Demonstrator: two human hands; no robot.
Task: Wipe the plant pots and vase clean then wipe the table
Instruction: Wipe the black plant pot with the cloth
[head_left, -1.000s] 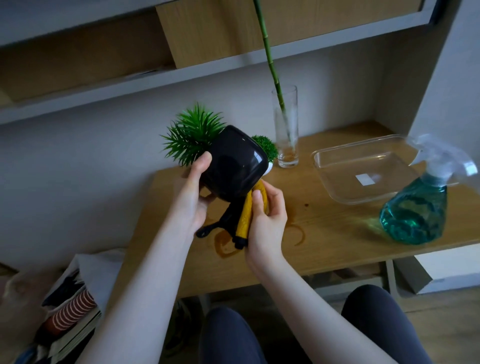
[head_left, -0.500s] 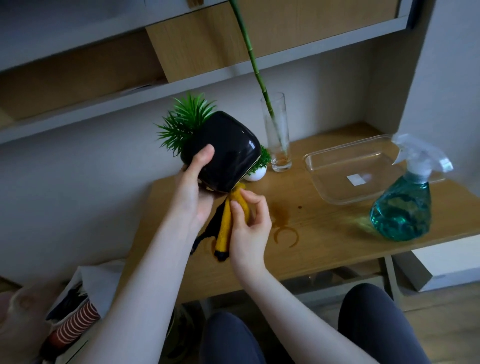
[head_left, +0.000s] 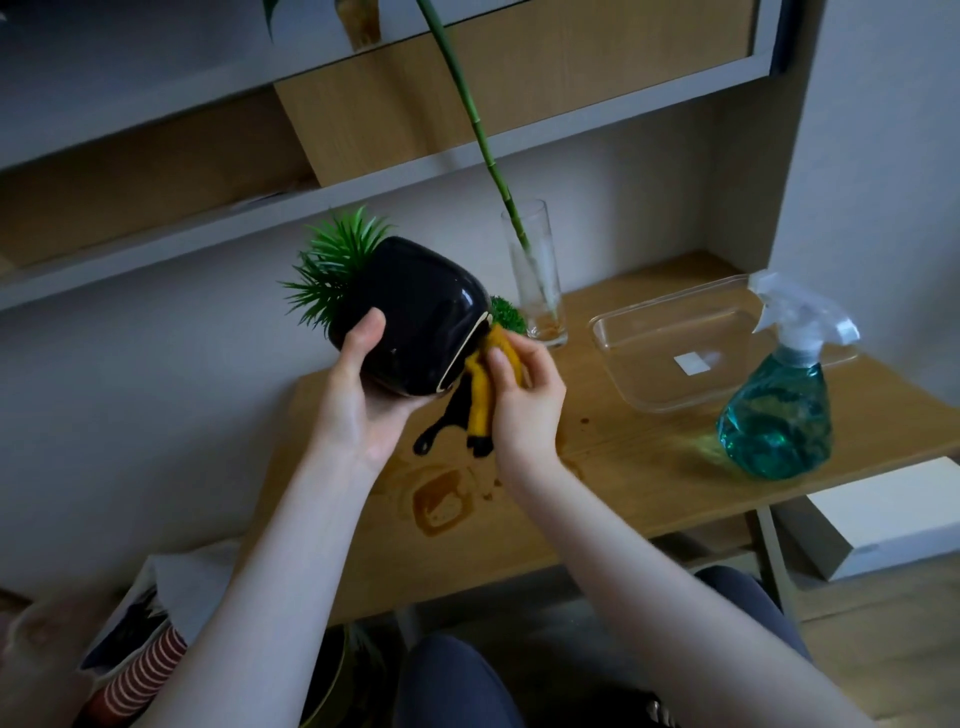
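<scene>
Glossy black, the plant pot is held tipped on its side above the table, its green leaves pointing toward ten o'clock and its base toward four o'clock. It is cradled from below by the left hand, thumb curled over the side, while a yellow and black cloth is pinched in the right hand and pressed to the pot's base rim. The pot-wiping step is judged to be in hand; next, the pot would need turning so the unwiped sides meet the cloth. A glass vase with a green stem stands just beyond at one o'clock, a small second plant near it. A clear tray and a spray bottle sit at three o'clock. Brown stains mark the table at six o'clock, where open room is left for setting the pot down.
</scene>
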